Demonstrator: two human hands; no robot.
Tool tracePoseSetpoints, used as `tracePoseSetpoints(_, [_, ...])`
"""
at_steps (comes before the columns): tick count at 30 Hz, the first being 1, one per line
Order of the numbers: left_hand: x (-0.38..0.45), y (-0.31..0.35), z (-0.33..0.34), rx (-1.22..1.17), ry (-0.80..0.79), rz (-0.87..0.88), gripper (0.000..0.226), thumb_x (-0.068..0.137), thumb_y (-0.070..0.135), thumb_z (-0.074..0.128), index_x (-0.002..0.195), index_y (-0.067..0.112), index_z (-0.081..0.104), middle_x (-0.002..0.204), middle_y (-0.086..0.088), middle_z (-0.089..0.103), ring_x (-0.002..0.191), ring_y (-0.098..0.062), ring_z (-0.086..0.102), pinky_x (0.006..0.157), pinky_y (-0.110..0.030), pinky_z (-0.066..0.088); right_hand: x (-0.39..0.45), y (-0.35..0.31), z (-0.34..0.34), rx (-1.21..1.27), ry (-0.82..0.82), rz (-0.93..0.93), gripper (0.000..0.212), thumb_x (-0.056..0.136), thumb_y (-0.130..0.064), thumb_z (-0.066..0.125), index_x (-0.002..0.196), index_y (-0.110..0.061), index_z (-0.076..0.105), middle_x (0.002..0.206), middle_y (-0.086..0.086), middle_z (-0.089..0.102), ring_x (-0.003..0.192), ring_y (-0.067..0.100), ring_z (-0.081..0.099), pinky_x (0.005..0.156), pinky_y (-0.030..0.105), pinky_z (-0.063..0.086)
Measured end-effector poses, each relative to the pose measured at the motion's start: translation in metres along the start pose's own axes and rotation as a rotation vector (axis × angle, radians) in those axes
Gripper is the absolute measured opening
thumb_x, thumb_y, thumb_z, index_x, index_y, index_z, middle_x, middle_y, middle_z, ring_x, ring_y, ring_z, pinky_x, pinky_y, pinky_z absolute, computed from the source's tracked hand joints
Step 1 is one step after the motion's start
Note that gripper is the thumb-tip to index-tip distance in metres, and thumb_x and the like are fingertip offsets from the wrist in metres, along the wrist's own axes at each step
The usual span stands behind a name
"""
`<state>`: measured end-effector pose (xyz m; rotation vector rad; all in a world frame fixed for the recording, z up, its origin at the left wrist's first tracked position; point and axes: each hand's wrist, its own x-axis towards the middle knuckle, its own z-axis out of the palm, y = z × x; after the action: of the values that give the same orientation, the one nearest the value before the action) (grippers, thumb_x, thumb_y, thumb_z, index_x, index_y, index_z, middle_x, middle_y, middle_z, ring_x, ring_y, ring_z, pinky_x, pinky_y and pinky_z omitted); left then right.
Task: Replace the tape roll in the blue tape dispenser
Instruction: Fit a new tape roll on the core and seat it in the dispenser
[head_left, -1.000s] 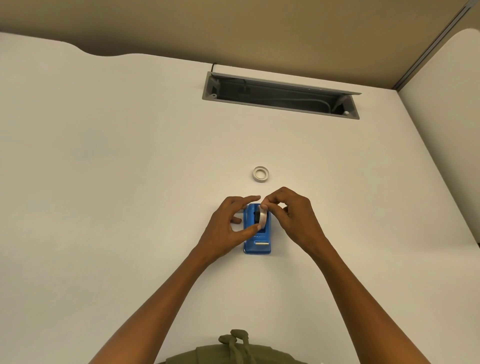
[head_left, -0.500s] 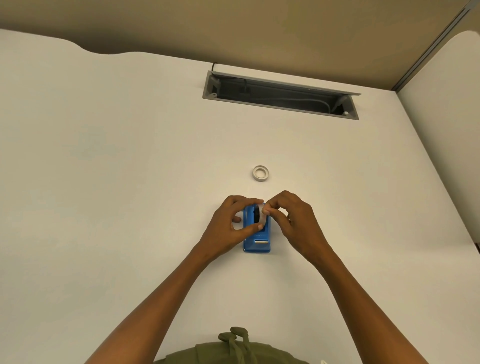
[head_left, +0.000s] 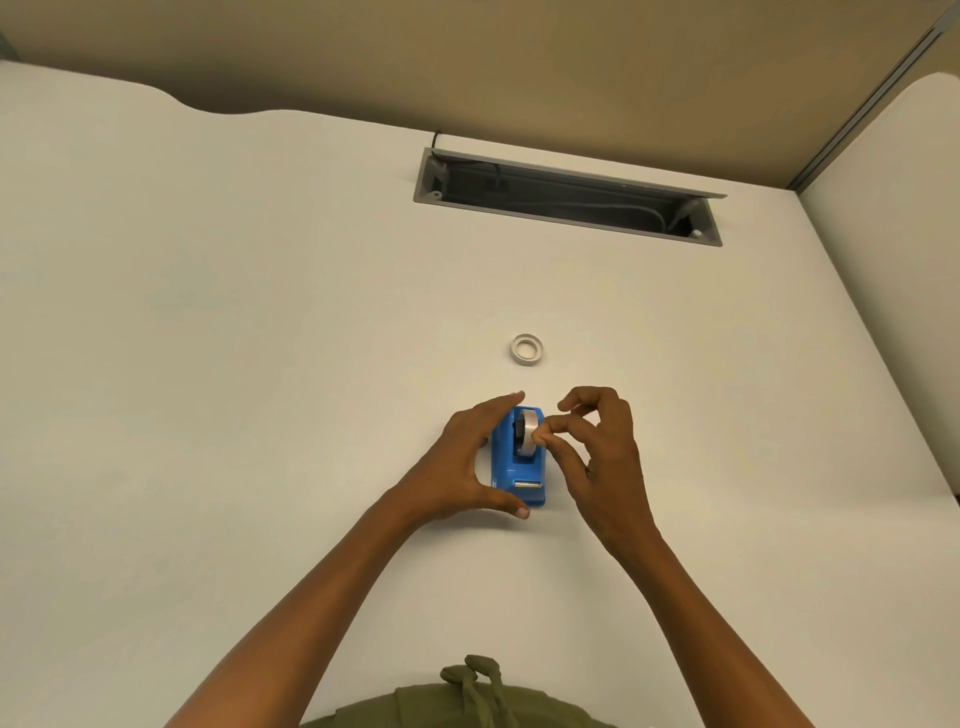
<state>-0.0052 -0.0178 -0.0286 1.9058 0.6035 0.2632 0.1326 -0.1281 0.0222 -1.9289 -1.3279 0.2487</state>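
Spanning nearly the whole view, the white counter (head_left: 260, 364) carries a grey recessed cable tray (head_left: 566, 197) at its far edge. No brand, label or writing can be read on anything here. The blue tape dispenser (head_left: 506, 462) stands near the counter's middle, its long axis running away from the person, with the metal cutter end nearest the body and the roll end farther off. The left hand (head_left: 462, 467) cups the dispenser's left side, its fingers spread, thumb at the near corner and forefinger at the far one. The right hand (head_left: 597, 457) pinches thumb and forefinger together against the tape roll (head_left: 529, 434), which sits upright on edge in the dispenser. A second small white ring (head_left: 526, 349) lies flat beyond the dispenser, well apart.
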Motion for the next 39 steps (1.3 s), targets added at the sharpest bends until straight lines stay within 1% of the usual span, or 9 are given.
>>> tracePoseSetpoints(2, [0.0, -0.003, 0.002, 0.016, 0.012, -0.001, 0.104, 0.053, 0.045, 0.085, 0.129, 0.06, 0.016, 0.125, 0.051, 0.02, 0.116, 0.019, 0.026, 0.084, 0.006, 0.029, -0.006, 0.001, 0.002, -0.023, 0.008, -0.033, 0.006, 0.083, -0.011, 0.066, 0.086, -0.013, 0.071, 0.113, 0.004, 0.055, 0.108, 0.017, 0.045, 0.093, 0.028, 0.033])
tracePoseSetpoints(6, [0.0, -0.004, 0.002, 0.019, 0.039, -0.017, 0.103, 0.052, 0.042, 0.087, 0.125, 0.063, 0.018, 0.123, 0.046, 0.022, 0.113, 0.018, 0.031, 0.082, 0.006, 0.03, -0.015, 0.003, 0.003, -0.042, 0.059, -0.043, 0.007, 0.082, -0.017, 0.065, 0.085, -0.018, 0.071, 0.122, 0.007, 0.057, 0.116, 0.014, 0.039, 0.097, 0.018, 0.023])
tracePoseSetpoints(12, [0.0, -0.005, 0.003, 0.018, 0.05, -0.013, 0.102, 0.051, 0.042, 0.088, 0.123, 0.063, 0.02, 0.12, 0.047, 0.024, 0.108, 0.026, 0.029, 0.079, 0.009, 0.029, -0.024, 0.001, 0.005, -0.1, 0.117, -0.087, 0.006, 0.082, -0.018, 0.067, 0.085, -0.017, 0.072, 0.123, 0.01, 0.057, 0.12, 0.017, 0.038, 0.094, 0.027, 0.027])
tracePoseSetpoints(17, [-0.001, -0.005, 0.003, 0.014, 0.053, -0.02, 0.104, 0.051, 0.04, 0.088, 0.129, 0.056, 0.022, 0.123, 0.044, 0.026, 0.111, 0.023, 0.03, 0.083, 0.006, 0.03, -0.031, 0.0, 0.006, -0.165, 0.166, -0.124, 0.008, 0.081, -0.019, 0.067, 0.084, -0.014, 0.074, 0.119, 0.013, 0.061, 0.12, 0.021, 0.039, 0.099, 0.021, 0.02])
tracePoseSetpoints(21, [-0.001, -0.004, 0.003, 0.013, 0.06, -0.022, 0.102, 0.051, 0.04, 0.088, 0.126, 0.058, 0.021, 0.122, 0.045, 0.025, 0.11, 0.021, 0.033, 0.081, 0.008, 0.03, -0.038, 0.001, 0.008, -0.186, 0.175, -0.145, 0.015, 0.084, -0.025, 0.064, 0.085, -0.014, 0.074, 0.115, 0.013, 0.063, 0.116, 0.021, 0.041, 0.095, 0.023, 0.024])
tracePoseSetpoints(24, [-0.001, -0.005, 0.003, 0.018, 0.063, -0.019, 0.102, 0.052, 0.04, 0.088, 0.128, 0.056, 0.021, 0.123, 0.044, 0.025, 0.111, 0.019, 0.033, 0.081, 0.008, 0.029, -0.042, 0.003, 0.008, -0.221, 0.189, -0.157, 0.015, 0.083, -0.027, 0.066, 0.084, -0.014, 0.074, 0.112, 0.014, 0.065, 0.113, 0.022, 0.042, 0.088, 0.03, 0.029])
tracePoseSetpoints(29, [-0.001, -0.005, 0.003, 0.027, 0.068, -0.014, 0.101, 0.052, 0.04, 0.088, 0.123, 0.062, 0.02, 0.121, 0.046, 0.025, 0.109, 0.026, 0.031, 0.079, 0.008, 0.029, -0.049, 0.004, 0.011, -0.276, 0.229, -0.195, 0.009, 0.078, -0.024, 0.07, 0.082, -0.017, 0.074, 0.114, 0.012, 0.064, 0.112, 0.026, 0.042, 0.086, 0.032, 0.025])
tracePoseSetpoints(35, [0.0, -0.006, 0.003, 0.024, 0.06, -0.012, 0.101, 0.055, 0.038, 0.087, 0.132, 0.049, 0.023, 0.125, 0.04, 0.027, 0.113, 0.013, 0.035, 0.082, 0.007, 0.03, -0.051, -0.001, 0.013, -0.313, 0.242, -0.228, 0.011, 0.078, -0.025, 0.069, 0.081, -0.016, 0.075, 0.116, 0.011, 0.063, 0.109, 0.027, 0.041, 0.082, 0.033, 0.026])
tracePoseSetpoints(39, [0.0, -0.006, 0.002, 0.028, 0.057, -0.01, 0.1, 0.055, 0.037, 0.087, 0.13, 0.053, 0.022, 0.124, 0.043, 0.026, 0.113, 0.013, 0.036, 0.082, 0.007, 0.03, -0.053, -0.001, 0.014, -0.325, 0.233, -0.231, 0.015, 0.079, -0.028, 0.067, 0.081, -0.015, 0.076, 0.112, 0.015, 0.067, 0.108, 0.027, 0.042, 0.082, 0.033, 0.026])
